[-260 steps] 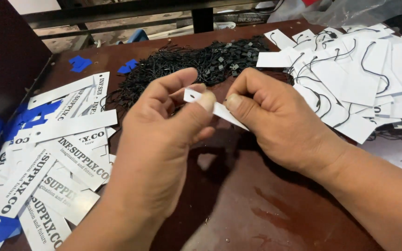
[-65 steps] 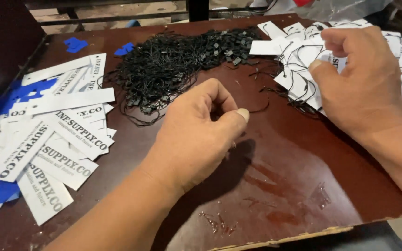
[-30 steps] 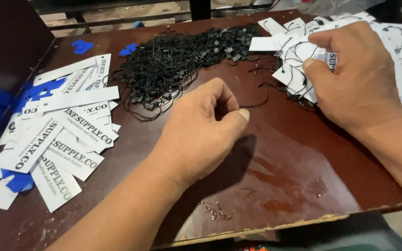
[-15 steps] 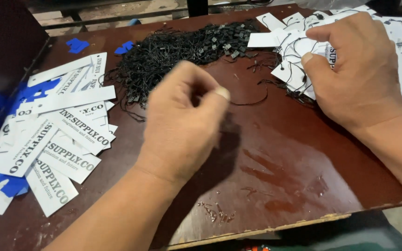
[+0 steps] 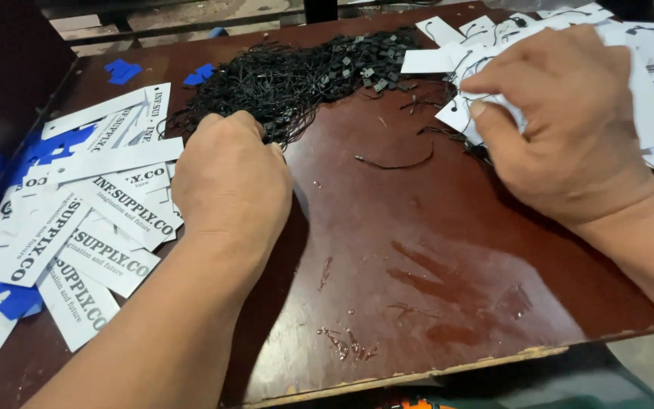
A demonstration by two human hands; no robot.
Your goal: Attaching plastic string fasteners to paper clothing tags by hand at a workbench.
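My left hand (image 5: 230,182) rests knuckles-up at the near edge of a tangled heap of black string loops (image 5: 297,79), its fingertips curled into the strings; what they pinch is hidden. My right hand (image 5: 569,129) lies on the pile of white paper tags with strings attached (image 5: 649,98) at the right, thumb and fingers closed on the edge of one white tag (image 5: 459,113). A single loose black string (image 5: 395,163) lies on the dark red board between both hands.
White printed tags (image 5: 107,212) are spread at the left with several blue paper scraps (image 5: 17,299) among them. More blue scraps (image 5: 123,70) lie at the back left. The worn board's front edge (image 5: 433,371) runs close below my forearms.
My left hand has moved up and left from the board's middle into the black string heap. My right hand stays on the white tag pile, gripping a tag.
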